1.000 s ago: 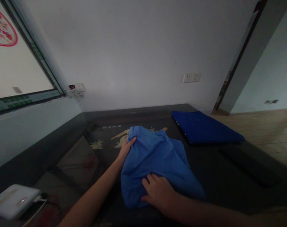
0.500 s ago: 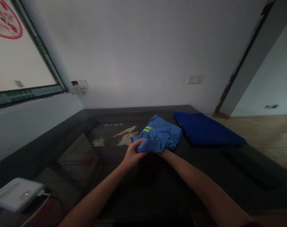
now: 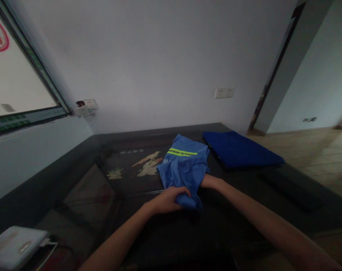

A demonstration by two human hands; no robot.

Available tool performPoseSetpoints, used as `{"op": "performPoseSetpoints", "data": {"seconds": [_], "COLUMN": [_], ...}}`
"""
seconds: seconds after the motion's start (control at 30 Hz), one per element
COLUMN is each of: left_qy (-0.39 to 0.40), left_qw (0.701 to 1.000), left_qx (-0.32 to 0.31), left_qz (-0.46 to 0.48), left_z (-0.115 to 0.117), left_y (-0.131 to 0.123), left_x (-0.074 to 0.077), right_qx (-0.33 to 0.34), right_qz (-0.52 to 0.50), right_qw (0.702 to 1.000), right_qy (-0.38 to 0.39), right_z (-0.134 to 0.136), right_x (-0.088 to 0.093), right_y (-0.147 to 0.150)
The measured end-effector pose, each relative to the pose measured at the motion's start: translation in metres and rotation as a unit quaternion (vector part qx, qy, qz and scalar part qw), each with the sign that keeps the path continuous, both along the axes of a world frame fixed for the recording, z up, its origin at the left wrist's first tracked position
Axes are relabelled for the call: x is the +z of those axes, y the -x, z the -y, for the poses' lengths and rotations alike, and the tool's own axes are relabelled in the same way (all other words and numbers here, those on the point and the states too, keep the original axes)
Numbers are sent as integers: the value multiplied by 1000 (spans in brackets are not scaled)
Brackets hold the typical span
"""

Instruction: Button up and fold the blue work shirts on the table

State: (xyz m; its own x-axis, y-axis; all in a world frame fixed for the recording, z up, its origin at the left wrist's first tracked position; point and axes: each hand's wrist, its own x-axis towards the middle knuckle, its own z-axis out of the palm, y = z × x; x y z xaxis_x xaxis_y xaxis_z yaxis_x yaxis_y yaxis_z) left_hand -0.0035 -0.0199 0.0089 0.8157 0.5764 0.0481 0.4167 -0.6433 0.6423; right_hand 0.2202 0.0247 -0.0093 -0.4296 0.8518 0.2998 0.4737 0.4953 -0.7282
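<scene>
Left hand (image 3: 167, 200) grips the blue shirt (image 3: 184, 165) — it spreads toward 1 o'clock; right hand (image 3: 208, 181) at its 4 o'clock — grip hidden.

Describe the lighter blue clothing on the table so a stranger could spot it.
Start at the dark table against the white wall. Near its middle lies the light blue garment, with the left hand and right hand at its near edge. Unlike the dark blue folded cloth to its right, it is paler and has a neon yellow stripe.

Light-blue shirt (image 3: 184, 165), apparently yellow-green stripe
</scene>
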Motion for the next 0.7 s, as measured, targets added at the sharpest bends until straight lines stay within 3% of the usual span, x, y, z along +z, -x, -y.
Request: {"op": "performPoseSetpoints", "data": {"seconds": [0.13,0.23,0.3,0.37,0.5,0.57,0.63,0.7], "left_qy": [-3,4,-1,-13,4,9,-29,-67], "left_qw": [1000,997,993,988,978,985,989,968], "left_qx": [-20,-73,-114,-152,-206,-159,-37,110], "left_qz": [7,26,19,-4,21,73,143,216], "left_z": [10,22,32,40,47,41,30,16], "left_y": [-8,-16,-22,-26,-24,-20,-15,-12], "left_x": [4,6,6,7,13,16,17,13], "right_qx": [20,-99,-185,-217,-144,-92,-47,-2], "right_qz": [-45,-162,-208,-211,-152,-111,-70,-38], "right_qw": [991,958,939,934,963,982,993,998], "right_qy": [126,214,202,189,168,123,80,49], "right_z": [14,10,6,3,5,9,14,21], "right_x": [8,12,8,2,-6,-4,-1,2], "right_y": [-42,-60,-63,-62,-53,-47,-38,-27]}}
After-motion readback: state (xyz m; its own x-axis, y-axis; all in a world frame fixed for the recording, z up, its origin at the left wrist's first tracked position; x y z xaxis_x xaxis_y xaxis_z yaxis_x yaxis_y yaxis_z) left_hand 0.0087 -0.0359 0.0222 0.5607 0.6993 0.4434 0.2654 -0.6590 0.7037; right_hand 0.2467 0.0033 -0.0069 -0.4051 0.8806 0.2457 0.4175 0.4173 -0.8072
